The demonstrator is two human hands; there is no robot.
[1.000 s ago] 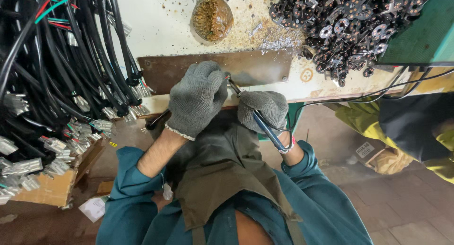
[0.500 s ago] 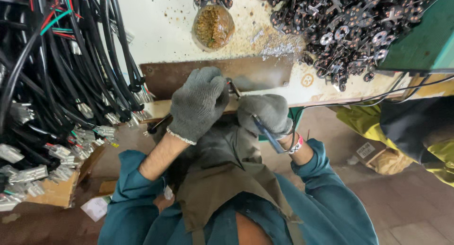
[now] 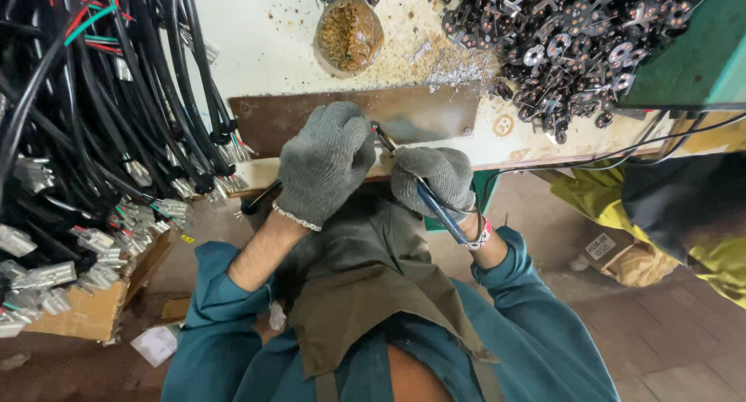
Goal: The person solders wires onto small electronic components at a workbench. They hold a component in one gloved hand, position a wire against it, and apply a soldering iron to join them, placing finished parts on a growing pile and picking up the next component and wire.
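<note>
Two gloved hands meet at the worktop (image 3: pixel 311 60) edge: left hand (image 3: pixel 325 163) curled over a thin, bendy black cable (image 3: pixel 260 198), right hand (image 3: pixel 437 178) gripping stiff blue-handled pliers (image 3: pixel 435 204).

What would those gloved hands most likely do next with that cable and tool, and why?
Probably squeeze the blue-handled pliers a little more. The right hand grips their handles, and their tip points at the cable end hidden under the left hand, which holds the black cable at the edge of the workbench. Whether the tip already bites is hidden.
</note>
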